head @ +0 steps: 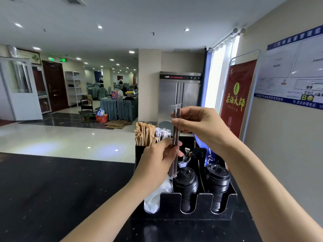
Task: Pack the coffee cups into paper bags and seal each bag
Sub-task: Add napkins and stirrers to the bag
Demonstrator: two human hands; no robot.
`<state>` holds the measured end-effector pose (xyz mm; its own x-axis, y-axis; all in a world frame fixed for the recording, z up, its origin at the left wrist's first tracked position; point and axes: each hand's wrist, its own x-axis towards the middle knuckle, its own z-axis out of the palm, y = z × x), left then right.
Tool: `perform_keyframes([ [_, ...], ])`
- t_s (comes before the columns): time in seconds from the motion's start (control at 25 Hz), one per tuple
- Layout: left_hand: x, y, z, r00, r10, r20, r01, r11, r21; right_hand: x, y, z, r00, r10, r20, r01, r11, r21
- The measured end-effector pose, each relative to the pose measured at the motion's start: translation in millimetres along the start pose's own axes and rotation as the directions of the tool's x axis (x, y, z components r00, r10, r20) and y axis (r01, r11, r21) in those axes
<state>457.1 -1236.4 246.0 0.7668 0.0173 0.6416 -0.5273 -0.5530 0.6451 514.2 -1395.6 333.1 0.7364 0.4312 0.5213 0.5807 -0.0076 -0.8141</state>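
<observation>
Both hands hold a few dark straws in clear wrappers (176, 131) upright above a black organizer (223, 194). My left hand (157, 161) grips the straws low down, fingers curled round them. My right hand (197, 122) pinches them near the top between thumb and fingers. No coffee cup or paper bag is in view.
The organizer on the black counter (52, 198) holds two stacks of black cup lids (186, 182), brown paper-wrapped sticks (145, 135), more wrapped straws (163, 133) and clear plastic items (153, 199). A red banner (237, 95) and a beige wall (286, 145) stand to the right.
</observation>
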Motion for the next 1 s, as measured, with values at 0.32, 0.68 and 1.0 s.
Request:
perform_keyframes([
  [0.32,-66,24,-22,0.990,-0.083,0.112,0.106,0.970,-0.218,-55,-3,32,0.993,0.114,0.027,-0.117,0.982,0.146],
  [0.68,-146,40,-50,0.969,-0.130,0.210,0.177,0.959,-0.222,-136,-5,62,0.983,0.114,0.145,-0.137,0.976,0.167],
  [1.0,-216,49,-59,0.956,-0.200,0.215,0.230,0.965,-0.125,-213,-4,101,0.989,0.097,0.109,-0.100,0.995,0.018],
])
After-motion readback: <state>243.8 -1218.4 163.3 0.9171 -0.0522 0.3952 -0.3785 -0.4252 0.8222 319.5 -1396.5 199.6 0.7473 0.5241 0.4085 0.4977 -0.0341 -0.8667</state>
